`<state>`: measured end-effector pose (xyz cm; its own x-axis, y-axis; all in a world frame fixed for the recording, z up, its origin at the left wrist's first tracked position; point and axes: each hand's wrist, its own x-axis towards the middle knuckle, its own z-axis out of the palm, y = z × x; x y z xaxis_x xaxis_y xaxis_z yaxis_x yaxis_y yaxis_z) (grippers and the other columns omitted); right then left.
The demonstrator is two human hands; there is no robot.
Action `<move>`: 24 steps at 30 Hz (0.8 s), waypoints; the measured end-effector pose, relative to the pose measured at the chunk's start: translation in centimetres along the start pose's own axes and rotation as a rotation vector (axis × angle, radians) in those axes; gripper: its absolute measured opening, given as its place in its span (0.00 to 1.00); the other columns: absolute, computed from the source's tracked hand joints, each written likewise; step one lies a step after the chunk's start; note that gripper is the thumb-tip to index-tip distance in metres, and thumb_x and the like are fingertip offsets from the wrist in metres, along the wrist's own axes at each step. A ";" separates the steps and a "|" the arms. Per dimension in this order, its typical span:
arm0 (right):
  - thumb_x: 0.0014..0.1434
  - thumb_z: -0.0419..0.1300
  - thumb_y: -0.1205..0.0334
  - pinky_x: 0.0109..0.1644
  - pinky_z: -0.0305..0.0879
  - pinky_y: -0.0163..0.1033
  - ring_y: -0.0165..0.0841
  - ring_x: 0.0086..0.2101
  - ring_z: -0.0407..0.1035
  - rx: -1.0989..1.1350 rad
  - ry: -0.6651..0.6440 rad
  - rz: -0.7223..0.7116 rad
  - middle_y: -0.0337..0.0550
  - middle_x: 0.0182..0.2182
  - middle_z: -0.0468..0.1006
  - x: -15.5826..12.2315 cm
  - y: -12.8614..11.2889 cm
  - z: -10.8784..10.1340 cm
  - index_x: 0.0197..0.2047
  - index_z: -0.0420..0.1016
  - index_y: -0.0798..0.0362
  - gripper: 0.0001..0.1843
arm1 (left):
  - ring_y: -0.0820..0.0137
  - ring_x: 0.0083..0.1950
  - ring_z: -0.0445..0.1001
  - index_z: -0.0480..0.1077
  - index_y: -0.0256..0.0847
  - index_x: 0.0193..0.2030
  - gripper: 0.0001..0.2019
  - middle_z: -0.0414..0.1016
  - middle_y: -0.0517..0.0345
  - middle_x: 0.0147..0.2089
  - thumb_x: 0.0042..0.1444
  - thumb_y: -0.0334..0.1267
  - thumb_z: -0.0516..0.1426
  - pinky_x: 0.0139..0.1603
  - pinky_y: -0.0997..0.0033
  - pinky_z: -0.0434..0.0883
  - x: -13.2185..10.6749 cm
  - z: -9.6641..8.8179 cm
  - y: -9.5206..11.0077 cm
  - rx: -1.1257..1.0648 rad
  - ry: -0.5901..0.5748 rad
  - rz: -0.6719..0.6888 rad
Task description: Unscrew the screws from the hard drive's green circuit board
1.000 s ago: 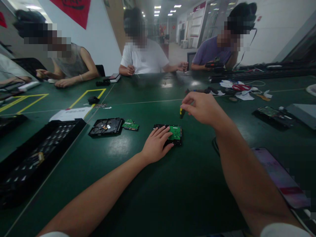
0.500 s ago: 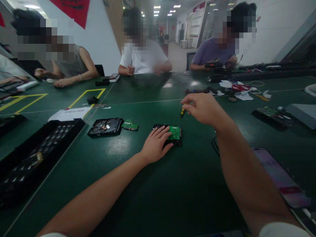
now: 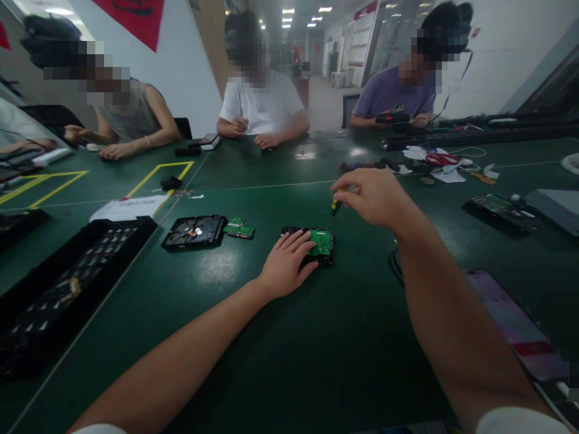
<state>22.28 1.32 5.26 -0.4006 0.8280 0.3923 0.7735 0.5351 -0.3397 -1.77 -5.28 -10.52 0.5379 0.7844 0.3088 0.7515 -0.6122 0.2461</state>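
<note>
A hard drive (image 3: 326,260) lies on the green table in front of me, its green circuit board (image 3: 321,242) facing up. Across its left part rests my left hand (image 3: 289,259), fingers stretched out flat, the thumb along the near edge. My right hand (image 3: 364,196) pinches a small yellow-and-black screwdriver (image 3: 335,207), upright over the drive's far right corner. The thin shaft reaches down to that corner; whether its tip sits in a screw is too small to tell. To the left are another hard drive (image 3: 194,232) and loose green circuit boards (image 3: 239,228) beside it.
A long black tray (image 3: 131,226) with small parts stands at left, near a paper sheet (image 3: 129,208). At right lie a phone (image 3: 511,319), another drive (image 3: 497,212) and a grey box (image 3: 554,208). Three people sit across the table (image 3: 271,172), tools and scraps before them.
Both my hands and the screwdriver stay almost where they were. Across the table, the middle person's hand has come down to the tabletop.
</note>
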 end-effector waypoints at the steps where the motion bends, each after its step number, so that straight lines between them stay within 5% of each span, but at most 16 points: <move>1: 0.64 0.65 0.61 0.51 0.70 0.47 0.41 0.37 0.80 0.010 -0.002 0.003 0.45 0.39 0.87 0.0 -0.1 -0.1 0.45 0.87 0.50 0.10 | 0.56 0.81 0.55 0.66 0.45 0.71 0.25 0.63 0.49 0.78 0.72 0.52 0.55 0.80 0.43 0.54 0.0 0.0 0.0 -0.001 0.000 0.001; 15: 0.61 0.67 0.61 0.47 0.68 0.45 0.42 0.40 0.78 -0.028 0.063 0.053 0.48 0.39 0.86 -0.1 -0.2 0.4 0.41 0.83 0.52 0.06 | 0.56 0.81 0.56 0.67 0.44 0.70 0.25 0.63 0.49 0.77 0.72 0.52 0.55 0.80 0.43 0.54 0.0 -0.2 0.2 -0.009 -0.004 -0.008; 24: 0.62 0.63 0.65 0.49 0.70 0.46 0.42 0.40 0.79 0.005 0.010 0.006 0.47 0.42 0.87 0.0 -0.3 0.3 0.47 0.87 0.51 0.12 | 0.55 0.81 0.56 0.67 0.44 0.70 0.25 0.63 0.49 0.78 0.73 0.52 0.55 0.80 0.43 0.54 0.0 -0.1 0.1 0.002 -0.005 -0.006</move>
<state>21.90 1.22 5.12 -0.3912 0.8294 0.3989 0.7735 0.5312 -0.3459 -1.72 -5.39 -10.43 0.5354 0.7886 0.3025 0.7556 -0.6072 0.2458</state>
